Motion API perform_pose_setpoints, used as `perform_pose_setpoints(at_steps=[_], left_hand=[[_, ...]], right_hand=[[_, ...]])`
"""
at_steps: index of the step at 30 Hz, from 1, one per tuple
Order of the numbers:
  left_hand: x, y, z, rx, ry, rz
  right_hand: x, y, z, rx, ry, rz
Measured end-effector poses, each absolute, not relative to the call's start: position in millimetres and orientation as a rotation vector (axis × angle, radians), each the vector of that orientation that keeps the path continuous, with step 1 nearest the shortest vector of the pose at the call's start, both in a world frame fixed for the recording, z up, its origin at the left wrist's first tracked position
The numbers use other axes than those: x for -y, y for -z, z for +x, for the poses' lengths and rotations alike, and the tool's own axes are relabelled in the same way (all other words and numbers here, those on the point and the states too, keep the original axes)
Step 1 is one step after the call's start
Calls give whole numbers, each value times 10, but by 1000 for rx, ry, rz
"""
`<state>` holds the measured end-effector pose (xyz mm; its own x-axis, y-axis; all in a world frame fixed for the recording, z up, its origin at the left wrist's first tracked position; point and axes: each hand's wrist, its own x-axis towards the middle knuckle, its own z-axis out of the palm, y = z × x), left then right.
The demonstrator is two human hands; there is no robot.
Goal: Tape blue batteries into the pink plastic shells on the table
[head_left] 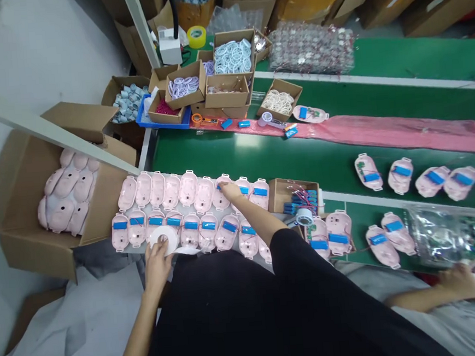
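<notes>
Two rows of pink plastic shells [173, 191] lie on the bench edge in front of me, many with a blue battery [191, 225] set in them. My left hand [158, 259] grips a white roll of tape [165, 238] at the near row, a strip trailing off to the right. My right hand [231, 191] reaches over the far row, fingers pinched down onto a shell with a blue battery. Whether the pinch holds anything is unclear.
An open carton [23, 178] of pink shells stands at left. A small box of blue batteries [298, 195] and a tape roll [305, 216] sit right of the rows. More shells lie on the green belt [285, 158]. Another person's hand [459, 281] works at lower right.
</notes>
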<state>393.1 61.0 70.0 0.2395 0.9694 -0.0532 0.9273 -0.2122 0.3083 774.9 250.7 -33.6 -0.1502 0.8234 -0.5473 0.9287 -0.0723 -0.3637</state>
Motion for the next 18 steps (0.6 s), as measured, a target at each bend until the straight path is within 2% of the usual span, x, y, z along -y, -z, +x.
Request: perform_pose_setpoints(at_steps=[4,8,10,12,14,16,18], left_hand=[[-755,-778,4073,-1766,-362,2291],[-984,-1020,4375,-1650,-569,2391],[-1092,-1159,4510,-1569,-631,2429],[-1202,-1265,4600,-1481,-666,2463],[-1323,-1320,4640,-1418,-724,2493],[-1440,-1322,4646,-1394,-822,2517],[-1516,-1289,4648,-1382,-904,2516]], right_hand=[[-2530,204,7706,-2026,1035,1990],[-2265,-146,7482,-2111,1042,2192],[-1914,-341,7250,-2198,1403,2279],[-1467,-513,6975,-2209,1996,2155],[-1031,-650,6723,-2130,2345,2029],[-706,-739,6579,-2102,2326,2195],[-542,-772,6629,-2173,2157,2318]])
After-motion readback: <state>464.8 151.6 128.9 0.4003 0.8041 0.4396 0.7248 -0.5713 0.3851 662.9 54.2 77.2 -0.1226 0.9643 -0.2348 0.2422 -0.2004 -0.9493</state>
